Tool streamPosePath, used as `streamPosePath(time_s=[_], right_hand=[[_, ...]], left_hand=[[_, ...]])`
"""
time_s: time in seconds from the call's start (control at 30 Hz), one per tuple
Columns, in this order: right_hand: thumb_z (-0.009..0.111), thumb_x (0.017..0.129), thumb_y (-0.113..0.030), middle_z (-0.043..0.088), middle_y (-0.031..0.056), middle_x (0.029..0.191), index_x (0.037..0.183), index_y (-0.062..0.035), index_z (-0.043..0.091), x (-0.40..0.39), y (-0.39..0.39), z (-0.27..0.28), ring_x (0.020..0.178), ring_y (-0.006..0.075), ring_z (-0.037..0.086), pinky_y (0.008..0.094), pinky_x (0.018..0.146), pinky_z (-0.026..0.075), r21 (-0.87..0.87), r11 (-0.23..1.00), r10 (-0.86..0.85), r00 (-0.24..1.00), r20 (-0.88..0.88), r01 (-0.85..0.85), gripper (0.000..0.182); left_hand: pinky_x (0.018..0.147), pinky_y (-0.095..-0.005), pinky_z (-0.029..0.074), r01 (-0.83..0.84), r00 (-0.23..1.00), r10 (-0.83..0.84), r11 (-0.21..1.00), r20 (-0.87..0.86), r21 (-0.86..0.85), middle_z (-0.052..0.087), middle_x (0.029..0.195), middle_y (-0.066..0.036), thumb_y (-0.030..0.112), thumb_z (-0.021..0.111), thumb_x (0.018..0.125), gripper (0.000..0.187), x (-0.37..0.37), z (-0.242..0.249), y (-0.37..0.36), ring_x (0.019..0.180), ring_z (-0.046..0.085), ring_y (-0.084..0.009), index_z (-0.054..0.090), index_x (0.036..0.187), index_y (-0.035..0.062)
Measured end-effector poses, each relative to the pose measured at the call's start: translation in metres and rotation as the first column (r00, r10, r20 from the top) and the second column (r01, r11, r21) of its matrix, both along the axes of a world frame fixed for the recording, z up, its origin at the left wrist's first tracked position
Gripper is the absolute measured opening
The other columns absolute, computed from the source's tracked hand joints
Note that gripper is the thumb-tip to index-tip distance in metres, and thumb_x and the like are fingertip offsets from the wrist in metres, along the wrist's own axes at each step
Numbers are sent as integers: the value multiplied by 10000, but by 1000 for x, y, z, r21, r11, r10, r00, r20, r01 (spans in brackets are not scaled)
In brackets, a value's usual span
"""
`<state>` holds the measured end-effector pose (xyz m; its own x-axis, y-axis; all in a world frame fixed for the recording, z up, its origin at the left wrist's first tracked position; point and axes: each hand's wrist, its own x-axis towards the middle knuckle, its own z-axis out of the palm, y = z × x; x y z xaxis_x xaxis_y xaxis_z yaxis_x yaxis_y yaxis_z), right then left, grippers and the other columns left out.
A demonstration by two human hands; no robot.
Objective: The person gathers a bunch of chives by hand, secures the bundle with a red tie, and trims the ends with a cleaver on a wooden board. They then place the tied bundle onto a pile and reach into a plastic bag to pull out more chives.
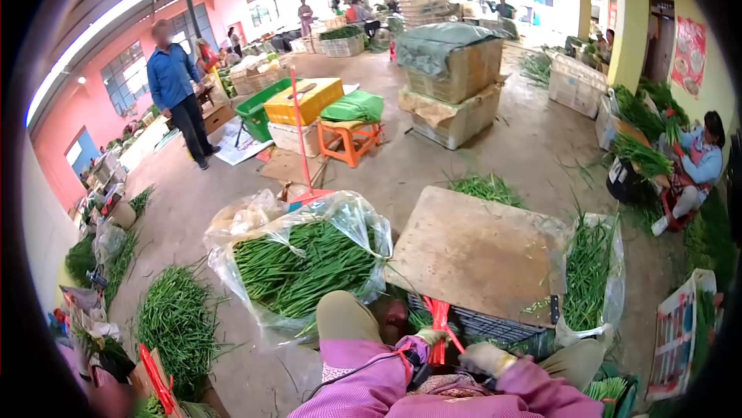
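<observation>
Both hands wear pale gloves low in the head view, between the knees. My left hand [433,335] is closed at a bunch of red strips [438,317] that hangs at the front edge of a wooden board [479,240]. To its right, my right hand [485,358] is closed at the lower end of a red strip drawn off that bunch. A dark crate [495,325] supports the board, and a knife [554,309] lies at its right edge. Left of the board, long green stalks [309,263] fill a clear plastic bag.
Another bag of greens [589,271] stands right of the board. A loose green pile [179,325] lies on the left floor. Stacked boxes [452,70], an orange stool [349,142] and a broom stand ahead. One person stands left; another [699,159] sits right.
</observation>
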<state>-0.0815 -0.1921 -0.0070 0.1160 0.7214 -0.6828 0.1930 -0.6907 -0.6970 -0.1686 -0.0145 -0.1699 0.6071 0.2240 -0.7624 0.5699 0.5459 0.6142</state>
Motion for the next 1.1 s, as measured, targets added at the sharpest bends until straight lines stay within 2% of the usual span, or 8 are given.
streamPosePath(time_s=[0.1,0.17,0.3,0.43,0.5,0.77,1.07,1.1], right_hand=[[515,924,-187,656,59,678,864,-48,697,1,-40,69,570,142,615,267,554,499,546,713,239,885,400,-439,237],[521,927,-192,655,45,712,884,-32,695,-18,-47,168,568,125,600,245,528,478,35,982,-182,981,-61,185,241],[500,957,-284,698,104,885,1020,5,657,-8,-57,123,737,192,674,288,632,538,181,850,-491,868,-70,495,335],[475,977,-440,651,187,1080,1189,-4,574,11,-31,-47,908,320,661,433,776,545,279,952,-165,980,111,128,495],[492,966,-508,644,229,1077,1174,-40,593,-24,9,-11,915,340,664,462,822,536,-203,833,-552,801,-231,515,522],[521,927,-551,683,100,815,967,-107,642,-19,26,-48,682,183,640,287,562,477,-194,703,-659,525,-538,684,462],[636,831,-259,595,29,635,755,-49,638,-28,-2,-93,527,154,554,319,504,447,-131,847,-517,742,-426,515,223],[569,843,-134,619,71,684,801,-33,638,-17,12,-60,559,208,591,354,551,491,404,915,-7,1000,2,6,129]], left_hand=[[545,-448,542,-36,998,34,999,57,38,646,692,-121,169,562,861,155,3,-44,5,570,633,-311,637,876,33],[546,-449,540,-10,999,7,998,39,68,647,696,-120,175,561,861,158,4,-36,5,573,634,-312,638,878,37],[548,-453,536,34,999,-37,991,21,129,649,705,-118,186,559,861,164,-1,-31,0,579,635,-312,639,883,44],[550,-456,533,50,998,-54,982,13,182,651,714,-116,197,557,861,170,1,-29,3,585,636,-313,641,888,52],[551,-458,531,49,999,-52,976,9,211,652,718,-116,202,556,861,173,3,-34,6,588,636,-314,642,890,55],[581,-387,513,2,1000,6,964,-28,267,650,749,-79,177,578,860,124,6,-57,8,643,632,-238,629,895,71],[593,-382,516,5,996,-51,869,79,495,658,773,-80,218,586,854,196,-21,-37,-29,665,638,-230,678,959,81],[545,-400,511,-113,971,26,926,237,362,652,718,-91,215,638,871,176,-17,-51,6,608,630,-249,671,919,48]])
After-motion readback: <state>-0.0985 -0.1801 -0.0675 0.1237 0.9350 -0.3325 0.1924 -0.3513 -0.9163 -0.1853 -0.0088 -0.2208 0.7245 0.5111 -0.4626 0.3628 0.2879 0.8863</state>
